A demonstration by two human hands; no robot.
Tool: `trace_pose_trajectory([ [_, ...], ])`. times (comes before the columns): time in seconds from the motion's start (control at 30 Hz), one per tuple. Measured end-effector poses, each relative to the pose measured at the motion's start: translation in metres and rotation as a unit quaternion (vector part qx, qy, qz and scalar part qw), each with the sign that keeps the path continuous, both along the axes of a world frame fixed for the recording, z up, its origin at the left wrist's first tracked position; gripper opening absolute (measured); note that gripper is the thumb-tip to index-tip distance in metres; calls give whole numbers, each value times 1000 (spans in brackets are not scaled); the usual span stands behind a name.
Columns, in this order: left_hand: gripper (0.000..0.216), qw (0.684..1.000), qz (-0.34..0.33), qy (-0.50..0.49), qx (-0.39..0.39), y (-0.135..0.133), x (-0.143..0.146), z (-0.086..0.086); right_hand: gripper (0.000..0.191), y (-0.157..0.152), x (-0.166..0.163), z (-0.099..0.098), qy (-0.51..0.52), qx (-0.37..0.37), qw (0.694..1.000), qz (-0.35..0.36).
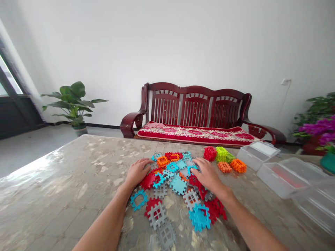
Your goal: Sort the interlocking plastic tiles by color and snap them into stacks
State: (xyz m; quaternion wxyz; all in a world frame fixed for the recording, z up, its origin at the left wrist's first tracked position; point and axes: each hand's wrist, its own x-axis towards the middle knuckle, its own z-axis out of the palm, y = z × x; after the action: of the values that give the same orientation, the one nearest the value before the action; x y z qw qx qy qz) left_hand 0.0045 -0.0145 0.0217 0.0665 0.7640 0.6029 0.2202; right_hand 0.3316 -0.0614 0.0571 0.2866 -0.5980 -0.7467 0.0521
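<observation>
A loose heap of notched plastic building tiles in red, orange, blue and grey lies on the table, a pale blue tile [178, 184] near its middle. My left hand [137, 172] rests at the heap's left edge, fingers stretched over the tiles beside a red tile [148, 179]. On the opposite side, my right hand [207, 173] lies with fingers extended, its thumb by a small blue tile [192, 169]. Neither hand visibly grips a tile. Closer to me are a blue ring-shaped tile [138, 199], a grey window tile [157, 215] and another blue tile [199, 218].
Behind my right hand stand stacks of red pieces [209, 153], lime green pieces [222, 153] and orange pieces [238, 166]. Clear plastic boxes [281, 179] sit at the table's right. A patterned cloth [65, 188] covers the table; a wooden bench [195, 108] stands beyond it.
</observation>
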Motion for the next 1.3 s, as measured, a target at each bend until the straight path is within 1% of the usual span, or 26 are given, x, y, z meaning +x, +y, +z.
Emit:
trace_pose_trajectory([
  [0.07,38,1000,-1,1,0,-1,0,1,42,-2,8,-3,-27,-39,999,3],
  [0.17,37,1000,-5,5,0,-1,1,1,49,-6,-1,-9,-49,-71,996,39],
  [0.23,37,1000,-7,5,-2,-1,0,0,48,-7,-14,-12,-61,-68,994,52],
  [0.33,38,1000,-8,1,-3,-1,0,0,45,-9,-34,-12,-79,-58,994,48],
  [0.43,39,1000,-6,5,-5,-3,1,1,49,-14,-49,-9,-87,-51,994,53],
  [0.53,39,1000,-1,11,-7,-4,2,2,51,-20,-56,-6,-82,-59,990,97],
  [0.6,39,1000,2,11,-7,-4,2,1,50,-23,-56,-4,-80,-62,986,134],
  [0.67,39,1000,3,5,-6,-3,2,0,42,-25,-54,-3,-79,-68,982,156],
  [0.77,38,1000,1,-3,-4,-1,0,-2,30,-23,-46,-2,-76,-69,984,145],
  [0.83,38,1000,0,-3,-5,0,-1,-5,28,-20,-40,-1,-74,-65,986,131],
  [0.97,37,1000,0,-2,-3,2,-2,-7,39,-16,-30,3,-67,-58,990,105],
  [1.03,37,1000,1,-1,-3,2,-2,-7,40,-17,-30,5,-62,-51,991,105],
  [1.1,37,1000,3,3,-5,2,-2,-7,32,-22,-34,7,-62,-44,990,123],
  [1.13,37,1000,4,5,-7,1,-1,-6,32,-24,-37,7,-66,-42,987,137],
  [1.23,37,1000,3,10,-11,1,-1,-5,56,-31,-50,5,-93,-44,980,170],
  [1.27,36,1000,3,10,-11,1,-1,-4,56,-32,-54,3,-103,-46,978,175],
  [1.3,36,1000,3,10,-12,1,-1,-4,51,-33,-58,1,-112,-46,977,175],
])
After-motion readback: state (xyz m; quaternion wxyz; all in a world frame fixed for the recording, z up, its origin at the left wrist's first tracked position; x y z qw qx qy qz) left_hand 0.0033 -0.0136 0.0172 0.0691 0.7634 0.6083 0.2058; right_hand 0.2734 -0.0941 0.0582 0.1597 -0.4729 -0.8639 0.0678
